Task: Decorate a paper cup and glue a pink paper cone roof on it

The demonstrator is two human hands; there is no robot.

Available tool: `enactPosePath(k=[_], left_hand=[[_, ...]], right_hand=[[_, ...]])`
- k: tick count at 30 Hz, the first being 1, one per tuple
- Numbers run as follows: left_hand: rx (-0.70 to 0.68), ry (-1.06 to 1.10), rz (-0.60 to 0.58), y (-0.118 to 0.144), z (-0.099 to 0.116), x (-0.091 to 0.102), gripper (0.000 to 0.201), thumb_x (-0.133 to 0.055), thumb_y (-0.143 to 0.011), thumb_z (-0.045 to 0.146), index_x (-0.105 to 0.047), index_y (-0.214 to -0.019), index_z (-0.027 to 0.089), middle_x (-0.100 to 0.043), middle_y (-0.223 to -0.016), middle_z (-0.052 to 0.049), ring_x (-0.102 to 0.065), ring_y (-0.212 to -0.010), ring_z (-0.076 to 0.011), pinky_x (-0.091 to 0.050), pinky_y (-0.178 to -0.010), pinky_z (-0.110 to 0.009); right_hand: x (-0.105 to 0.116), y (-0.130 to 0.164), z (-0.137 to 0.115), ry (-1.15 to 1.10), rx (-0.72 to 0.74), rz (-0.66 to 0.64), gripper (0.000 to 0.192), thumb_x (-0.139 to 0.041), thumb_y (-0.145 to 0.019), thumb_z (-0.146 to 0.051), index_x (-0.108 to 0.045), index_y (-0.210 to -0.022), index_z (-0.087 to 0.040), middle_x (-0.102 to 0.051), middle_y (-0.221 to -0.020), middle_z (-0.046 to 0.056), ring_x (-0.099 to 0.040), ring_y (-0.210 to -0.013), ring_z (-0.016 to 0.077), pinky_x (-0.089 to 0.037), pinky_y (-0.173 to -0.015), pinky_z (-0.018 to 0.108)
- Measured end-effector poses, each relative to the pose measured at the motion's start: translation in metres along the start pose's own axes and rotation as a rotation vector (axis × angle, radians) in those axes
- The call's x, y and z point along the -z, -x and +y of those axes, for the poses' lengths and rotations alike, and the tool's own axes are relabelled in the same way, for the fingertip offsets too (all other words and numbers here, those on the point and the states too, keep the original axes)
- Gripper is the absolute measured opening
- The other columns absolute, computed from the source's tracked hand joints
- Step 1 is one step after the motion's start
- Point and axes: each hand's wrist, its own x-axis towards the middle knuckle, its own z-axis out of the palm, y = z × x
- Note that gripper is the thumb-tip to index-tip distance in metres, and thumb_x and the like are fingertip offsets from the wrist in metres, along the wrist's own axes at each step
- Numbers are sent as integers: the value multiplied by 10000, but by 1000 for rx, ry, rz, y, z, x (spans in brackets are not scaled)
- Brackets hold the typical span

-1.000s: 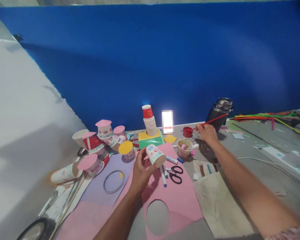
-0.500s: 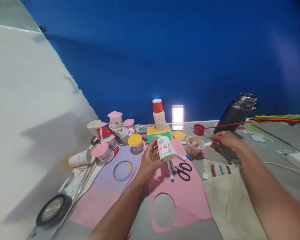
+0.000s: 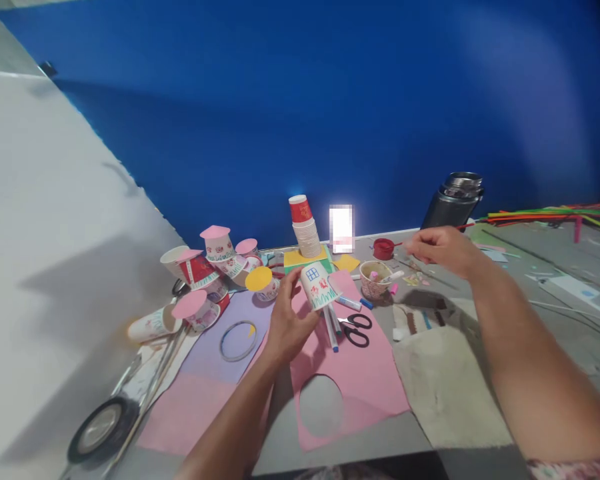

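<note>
One white paper cup [image 3: 316,285], centre of frame, with blue window, red and teal drawings; tilted, clasped in left hand [image 3: 293,323]. Right hand [image 3: 443,248], right of centre, fingers curled; cannot tell whether gripping anything. One scissors [image 3: 357,329], one flask [image 3: 453,203], one yellow-topped cup [image 3: 263,280].

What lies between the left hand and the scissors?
In the head view, markers lie on the pink paper between the left hand and scissors; the held cup hides their upper ends.
</note>
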Motion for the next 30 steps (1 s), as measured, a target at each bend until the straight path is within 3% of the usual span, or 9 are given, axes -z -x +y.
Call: enactPosePath(k=[4,8,11,14,17,20,24,30], left_hand=[[15,-112,-24,-6,16,19,737,-755,-735,222,-513,-1431,259,-567,-1494,-117,-570,-1377,-327,-427,-1199,-568],[21,-118,2,-11,13,38,732,-788,-733,257,-525,-1416,254,-571,-1489,-126,-577,-1377,-330,-455,-1178,-554],[36,-89,26,-15,1,44,744,-815,-725,270,-515,-1405,257,-569,-1489,-123,-570,-1390,-326,-479,-1157,-531],[28,-56,38,-20,-16,43,760,-822,-694,266,-503,-1384,245,-586,-1457,-129,-596,-1358,-326,-513,-1118,-521],[17,-63,54,-21,-32,40,743,-810,-675,242,-507,-1354,241,-603,-1430,-126,-613,-1335,-317,-517,-1118,-522],[42,-68,82,-14,-44,38,731,-802,-686,231,-505,-1354,239,-594,-1445,-132,-601,-1348,-314,-488,-1151,-538],[134,-16,85,-3,-50,37,755,-797,-702,199,-491,-1390,254,-581,-1462,-127,-604,-1347,-297,-478,-1166,-527],[177,43,138,-1,-44,38,753,-824,-685,196,-509,-1367,253,-603,-1427,-129,-618,-1323,-307,-485,-1153,-523]], right_hand=[[10,5,-9,-34,-9,-25,486,-804,-742,-671,-721,-745,-192,-615,-604,-12,-507,-557,123,-367,-538,275],[6,12,-32,-135,75,-158,367,-781,-798,-573,-729,-793,-210,-632,-638,-5,-523,-574,127,-384,-540,283],[-20,17,-54,-92,113,-319,320,-749,-825,-538,-726,-780,-222,-644,-627,-8,-565,-575,138,-412,-554,288],[-68,25,-68,313,191,-515,271,-572,-958,-417,-719,-826,-232,-719,-707,3,-651,-652,150,-454,-615,276],[-119,34,-62,517,206,-503,227,-637,-917,-286,-692,-713,-204,-740,-713,38,-636,-655,169,-409,-634,296],[-149,41,-43,662,228,-435,176,-584,-958,-208,-754,-920,-188,-784,-870,89,-680,-781,214,-389,-669,303],[-160,45,-23,754,293,-413,268,-535,-989,-155,-761,-1121,-212,-757,-1043,114,-692,-916,235,-363,-635,287],[-169,46,-21,796,392,-370,358,-470,-1019,-135,-716,-1263,-223,-695,-1191,132,-688,-940,238,-428,-647,297]])
